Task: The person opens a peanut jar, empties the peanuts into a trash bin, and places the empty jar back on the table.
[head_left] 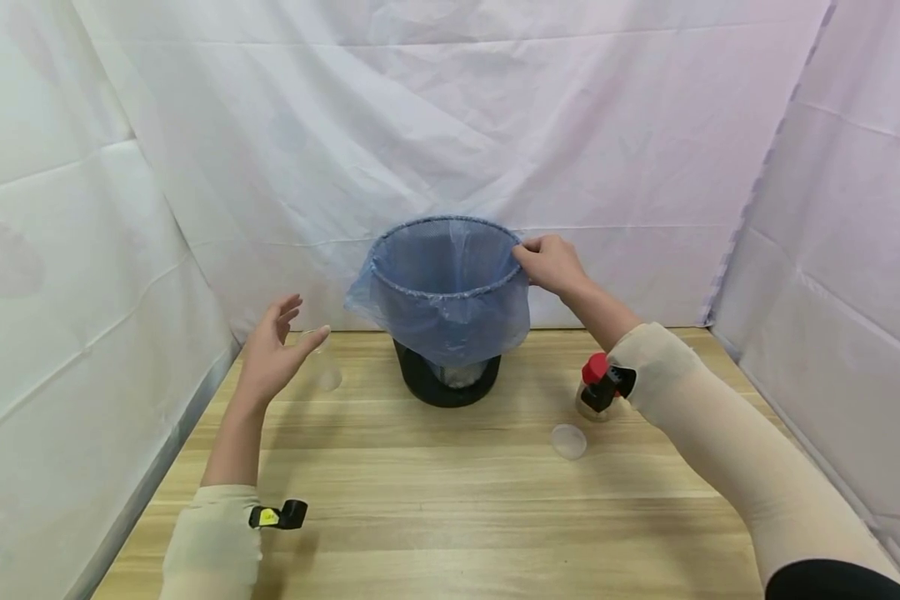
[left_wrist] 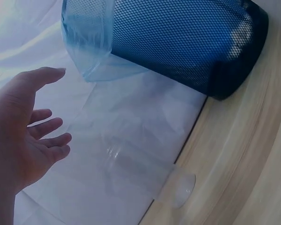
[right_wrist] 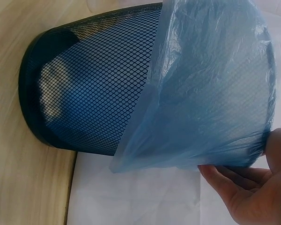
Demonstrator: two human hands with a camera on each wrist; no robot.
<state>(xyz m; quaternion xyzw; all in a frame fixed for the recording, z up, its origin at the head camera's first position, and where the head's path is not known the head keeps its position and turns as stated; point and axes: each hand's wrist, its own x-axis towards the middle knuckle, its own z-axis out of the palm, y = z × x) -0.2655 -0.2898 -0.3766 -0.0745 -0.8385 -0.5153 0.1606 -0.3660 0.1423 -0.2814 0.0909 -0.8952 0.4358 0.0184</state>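
A black mesh trash can (right_wrist: 98,84) stands upright at the back of the table, lined with a thin blue trash bag (head_left: 457,321) whose edge folds down over the outside. Something pale shows through the mesh near its bottom. My right hand (head_left: 553,265) grips the bag-covered rim at the right, thumb on the rim and fingers along the outer side in the right wrist view. To the left of the can, my left hand (head_left: 273,346) is raised with fingers spread and holds nothing. Close by it stands a clear plastic cup (left_wrist: 140,168), partly behind the hand in the head view.
Under my right forearm is a small clear container with a red lid (head_left: 595,367), partly hidden by the wrist camera. A round translucent lid (head_left: 568,442) lies in front of it on the wooden table (head_left: 420,517). White cloth (head_left: 285,150) hangs behind and at both sides.
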